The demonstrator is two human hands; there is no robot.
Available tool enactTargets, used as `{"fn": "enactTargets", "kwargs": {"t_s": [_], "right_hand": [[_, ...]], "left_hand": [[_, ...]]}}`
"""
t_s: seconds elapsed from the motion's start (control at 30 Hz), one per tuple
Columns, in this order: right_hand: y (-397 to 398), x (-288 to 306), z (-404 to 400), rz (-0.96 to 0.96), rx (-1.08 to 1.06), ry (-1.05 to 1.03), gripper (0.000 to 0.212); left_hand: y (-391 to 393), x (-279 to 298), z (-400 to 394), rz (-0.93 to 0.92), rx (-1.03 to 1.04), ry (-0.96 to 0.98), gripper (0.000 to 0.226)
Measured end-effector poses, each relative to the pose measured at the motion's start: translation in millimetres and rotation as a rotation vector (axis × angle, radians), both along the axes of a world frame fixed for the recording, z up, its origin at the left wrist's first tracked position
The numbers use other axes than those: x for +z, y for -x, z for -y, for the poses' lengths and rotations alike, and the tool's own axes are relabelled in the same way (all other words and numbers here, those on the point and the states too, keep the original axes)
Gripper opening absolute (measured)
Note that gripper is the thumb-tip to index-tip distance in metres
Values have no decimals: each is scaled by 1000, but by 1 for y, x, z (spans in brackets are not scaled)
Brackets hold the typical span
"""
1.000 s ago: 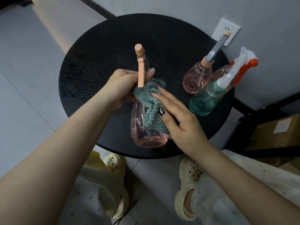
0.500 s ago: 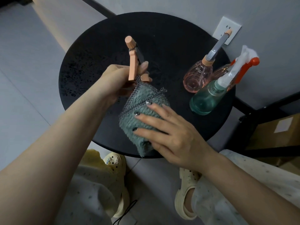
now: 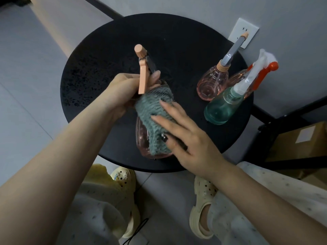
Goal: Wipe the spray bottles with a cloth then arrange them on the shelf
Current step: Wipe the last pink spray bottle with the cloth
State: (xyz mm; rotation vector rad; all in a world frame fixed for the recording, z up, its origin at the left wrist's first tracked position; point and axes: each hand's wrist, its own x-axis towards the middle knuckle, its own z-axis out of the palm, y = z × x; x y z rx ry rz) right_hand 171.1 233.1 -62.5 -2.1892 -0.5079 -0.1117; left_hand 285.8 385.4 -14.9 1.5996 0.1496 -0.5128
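While the left hand (image 3: 122, 91) grips the neck of a clear pink spray bottle (image 3: 145, 138) with a peach trigger, holding it tilted above the near edge of the round black table (image 3: 99, 68), the right hand (image 3: 191, 137) presses a ribbed grey-green cloth (image 3: 152, 114) against its side with fingers stretched out flat. The cloth lies between that palm and the bottle's body, below the left hand's hold. Three more bottles stand together at the table's right: another pink bottle (image 3: 212, 85), a green bottle (image 3: 221, 106), and an orange-triggered bottle (image 3: 265, 71) partly hidden behind them.
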Motion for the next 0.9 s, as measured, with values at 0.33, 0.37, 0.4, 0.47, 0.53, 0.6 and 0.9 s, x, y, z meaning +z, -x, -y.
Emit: {"fn": "enactTargets", "kwargs": {"t_s": [0.33, 0.37, 0.4, 0.47, 0.53, 0.6, 0.9], "right_hand": [[4, -3, 0, 195, 98, 163, 37], [3, -3, 0, 154, 76, 122, 38], [1, -2, 1, 101, 50, 74, 40], [-2, 0, 2, -24, -9, -35, 43], [-5, 3, 2, -117, -57, -145, 43], [-7, 5, 1, -151, -87, -210, 43], [6, 3, -4, 120, 33, 35, 41]], "left_hand": [[-3, 6, -3, 18, 41, -13, 20], [-3, 4, -2, 12, 23, 5, 22], [-3, 3, -2, 10, 3, 19, 24], [-1, 1, 0, 12, -47, -5, 24], [1, 1, 3, 8, -79, -38, 25], [4, 2, 5, 4, -83, -45, 26], [-3, 7, -4, 17, 7, 56, 20]]}}
